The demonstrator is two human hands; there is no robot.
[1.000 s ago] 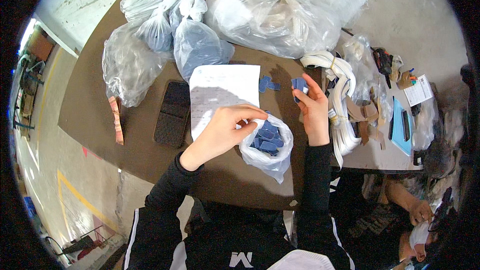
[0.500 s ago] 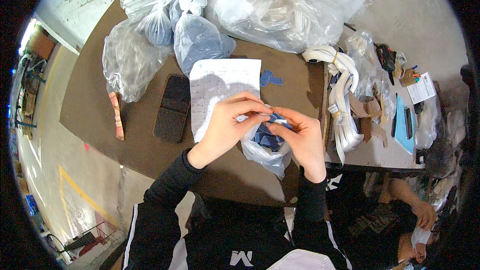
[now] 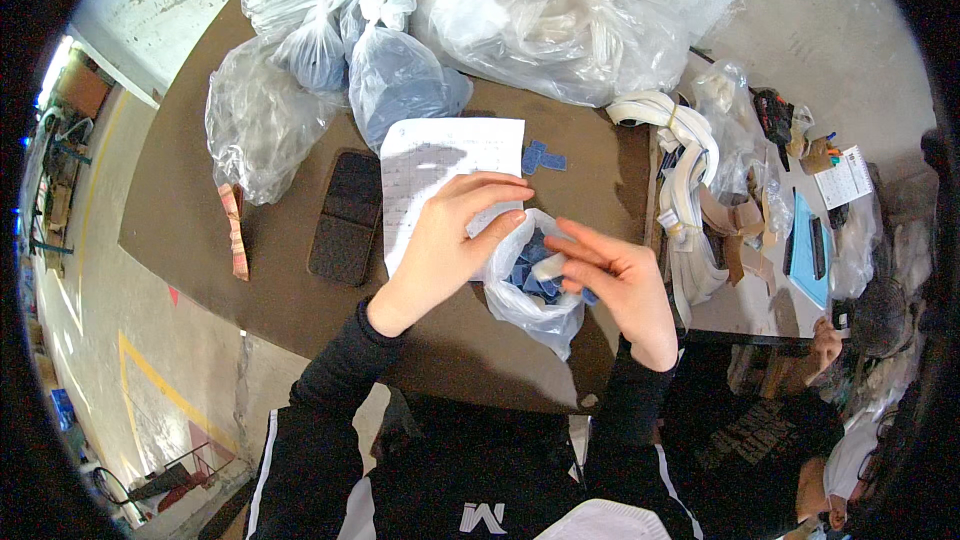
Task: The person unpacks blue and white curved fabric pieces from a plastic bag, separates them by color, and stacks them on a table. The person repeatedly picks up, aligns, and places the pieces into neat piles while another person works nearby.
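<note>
At the centre of the frame a small clear bag (image 3: 535,285) lies on the brown desk (image 3: 190,210), its mouth open toward the top of the frame and holding a heap of small blue pieces (image 3: 528,275). The left hand (image 3: 450,240) comes in from the lower left and rests partly on a white paper sheet (image 3: 440,165); its fingers (image 3: 500,230) are curled narrow on the bag's left rim, pinching the plastic and holding the mouth open. The right hand (image 3: 620,285) comes in from the lower right, and its fingers (image 3: 570,260) close narrowly on a small pale piece (image 3: 548,266) right above the bag's opening. That piece's long axis runs roughly left to right across the frame, pointing from the right fingertips toward the left hand. The bag's contents lie directly beneath and just left of the right fingertips, so the right hand is the nearer one to the blue pieces, while the left only steadies the rim.

A dark flat case (image 3: 348,215) lies left of the sheet. Two loose blue pieces (image 3: 542,157) sit just beyond the sheet's right edge. Large clear bags (image 3: 560,15) crowd the upper part of the desk, and a bundle of white strips (image 3: 680,155) lies to the right.
</note>
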